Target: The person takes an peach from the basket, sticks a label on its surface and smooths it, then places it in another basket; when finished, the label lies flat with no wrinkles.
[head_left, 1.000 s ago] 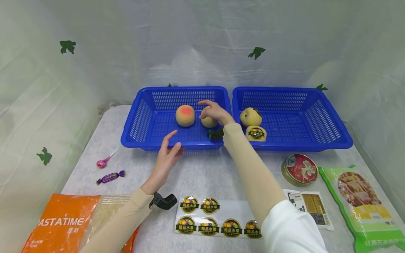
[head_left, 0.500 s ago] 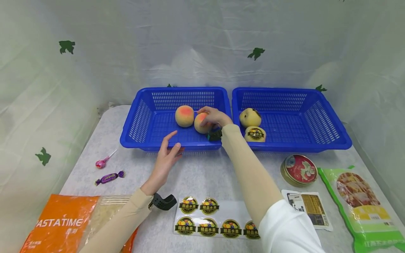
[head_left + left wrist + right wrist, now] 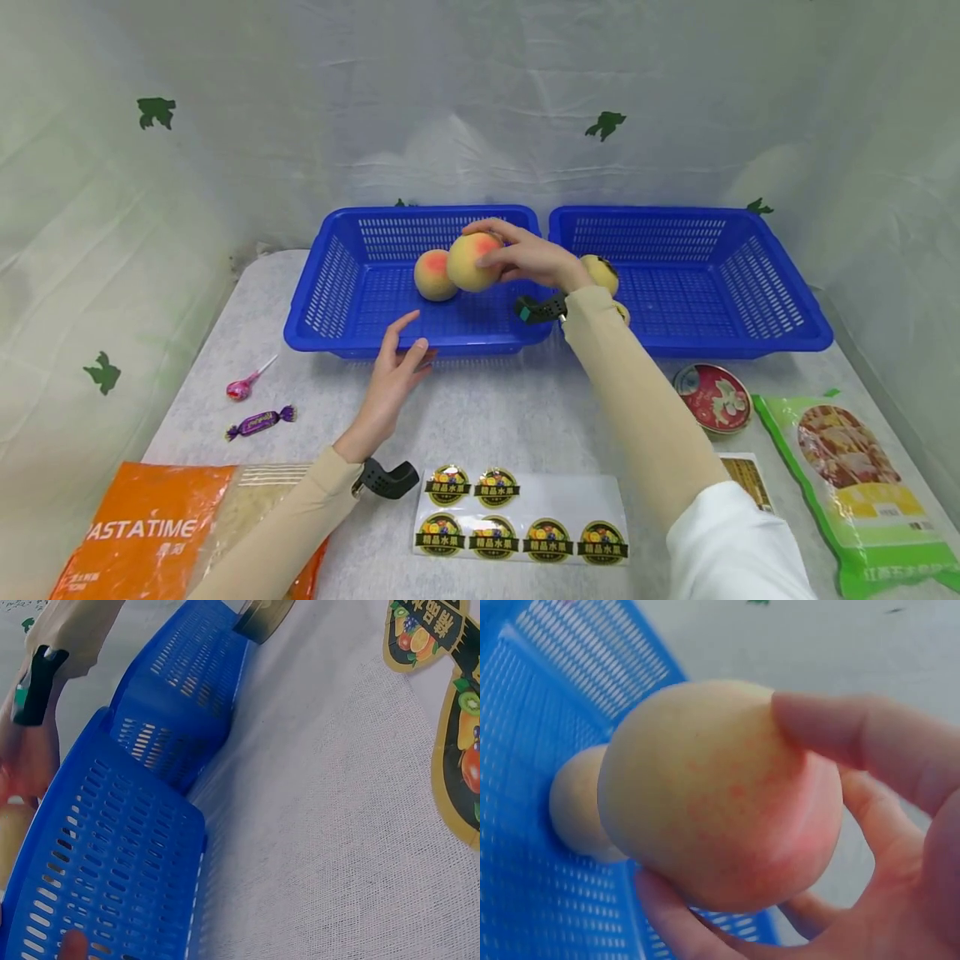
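Observation:
My right hand (image 3: 538,257) holds a peach (image 3: 465,265) up over the left blue basket (image 3: 367,321), its fingers and thumb curled round the fruit. In the right wrist view the held peach (image 3: 705,799) shows yellow skin with a red blush. A second peach (image 3: 431,277) sits in the same basket, partly behind the held one. My left hand (image 3: 390,375) is at that basket's front rim, fingers relaxed and holding nothing. One of its fingertips (image 3: 73,946) shows against the basket's side in the left wrist view.
A right blue basket (image 3: 697,342) holds a yellow fruit (image 3: 606,273) and a stickered one mostly behind my sleeve. In front lie a sticker sheet (image 3: 551,496), an orange pasta bag (image 3: 150,521), a lollipop (image 3: 242,388), a purple candy (image 3: 260,422), a round tin (image 3: 716,400) and a green bag (image 3: 855,483).
My right hand has gripped the right-hand peach in the left basket and raised it; the hand now sits higher, its forearm shifted right. The left hand has stayed at the rim.

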### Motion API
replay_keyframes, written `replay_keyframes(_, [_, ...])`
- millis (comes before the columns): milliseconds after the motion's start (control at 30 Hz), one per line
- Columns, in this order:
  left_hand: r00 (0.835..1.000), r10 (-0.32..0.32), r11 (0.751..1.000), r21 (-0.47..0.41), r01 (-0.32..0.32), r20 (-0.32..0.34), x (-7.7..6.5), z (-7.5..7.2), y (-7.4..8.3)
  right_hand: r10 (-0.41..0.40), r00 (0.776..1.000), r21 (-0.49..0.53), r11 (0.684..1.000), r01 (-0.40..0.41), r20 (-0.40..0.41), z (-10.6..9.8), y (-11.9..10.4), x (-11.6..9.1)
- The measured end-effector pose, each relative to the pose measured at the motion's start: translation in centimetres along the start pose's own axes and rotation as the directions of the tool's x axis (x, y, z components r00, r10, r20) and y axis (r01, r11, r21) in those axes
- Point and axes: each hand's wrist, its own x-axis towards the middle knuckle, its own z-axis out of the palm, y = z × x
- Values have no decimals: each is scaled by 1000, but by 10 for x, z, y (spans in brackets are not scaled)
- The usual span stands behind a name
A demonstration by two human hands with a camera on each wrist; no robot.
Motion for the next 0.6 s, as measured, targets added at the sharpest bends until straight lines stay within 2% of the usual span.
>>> replay_keyframes(200, [1000, 1, 1000, -16, -1, 12, -1, 0, 1, -80, 992, 96, 993, 71, 95, -4, -8, -28])
replay_keyframes(400, [1000, 3, 1000, -3, -3, 11, -1, 0, 2, -137, 983, 129, 984, 121, 121, 1, -12, -59])
replay_keyframes(600, [1000, 4, 1000, 3, -4, 6, -2, 1, 1, -164, 978, 127, 981, 148, 126, 4, 0, -91])
